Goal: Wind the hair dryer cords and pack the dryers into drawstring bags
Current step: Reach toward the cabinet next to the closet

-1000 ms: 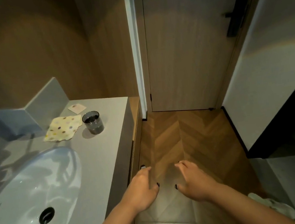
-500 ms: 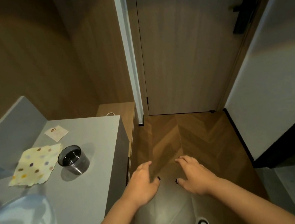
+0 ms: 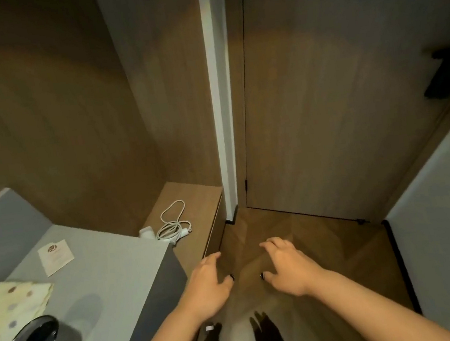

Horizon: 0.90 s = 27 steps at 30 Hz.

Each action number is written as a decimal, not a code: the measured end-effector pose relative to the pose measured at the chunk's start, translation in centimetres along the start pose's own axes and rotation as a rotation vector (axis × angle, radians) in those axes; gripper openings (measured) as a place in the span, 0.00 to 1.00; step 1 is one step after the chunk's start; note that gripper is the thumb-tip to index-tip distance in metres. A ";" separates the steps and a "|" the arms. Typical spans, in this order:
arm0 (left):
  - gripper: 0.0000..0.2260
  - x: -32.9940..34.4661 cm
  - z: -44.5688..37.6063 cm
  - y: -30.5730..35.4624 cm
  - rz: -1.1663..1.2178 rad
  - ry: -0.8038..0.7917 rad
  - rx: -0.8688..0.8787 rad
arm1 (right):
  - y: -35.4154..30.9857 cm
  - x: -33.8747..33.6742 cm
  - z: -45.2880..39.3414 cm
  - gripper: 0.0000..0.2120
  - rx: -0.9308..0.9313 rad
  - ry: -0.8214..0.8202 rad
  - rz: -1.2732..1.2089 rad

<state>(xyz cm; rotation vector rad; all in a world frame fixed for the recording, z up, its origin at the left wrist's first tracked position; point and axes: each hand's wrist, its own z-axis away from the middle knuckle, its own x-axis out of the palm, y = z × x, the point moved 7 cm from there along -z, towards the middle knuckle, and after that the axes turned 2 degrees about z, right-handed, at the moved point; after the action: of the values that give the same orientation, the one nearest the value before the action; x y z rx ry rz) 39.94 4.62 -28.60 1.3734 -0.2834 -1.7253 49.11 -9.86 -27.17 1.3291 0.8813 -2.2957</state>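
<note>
- The white cord, loosely coiled, has just come into view on the low wooden cabinet past the grey counter.
- We hold our left hand and right hand empty, fingers relaxed, over the floor.
- No dryer or bag visible; winding hasn't started.

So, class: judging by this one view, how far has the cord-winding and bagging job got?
Done: nothing visibly. In hand: nothing; the left hand and right hand hang empty over the wooden floor. Left: the loose white cord on the low wooden shelf is unwound; only a white part beside it shows, and no drawstring bag is in view.
</note>
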 end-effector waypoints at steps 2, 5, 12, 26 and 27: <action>0.28 -0.7 -2.3 0.2 0.016 0.020 -0.026 | 0.5 -1.4 -2.4 0.33 -0.026 -0.018 0.008; 0.28 -2.0 -5.6 0.0 0.019 0.030 -0.069 | 1.0 -2.7 -6.1 0.33 -0.053 -0.033 0.006; 0.28 -5.6 -14.7 -2.3 0.073 0.079 -0.146 | 0.9 -3.9 -16.3 0.34 -0.092 -0.091 -0.008; 0.28 -11.5 -25.6 -9.5 0.204 0.109 -0.349 | -3.3 -4.0 -34.0 0.22 -0.196 -0.237 -0.043; 0.27 -11.5 -26.2 -10.4 0.206 0.101 -0.376 | -3.6 -3.9 -35.2 0.21 -0.212 -0.254 -0.045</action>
<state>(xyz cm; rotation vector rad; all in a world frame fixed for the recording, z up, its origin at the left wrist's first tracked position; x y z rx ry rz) 57.66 27.88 -37.12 1.1094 -0.0372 -1.4464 71.94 16.16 -35.59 0.9155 1.0401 -2.2660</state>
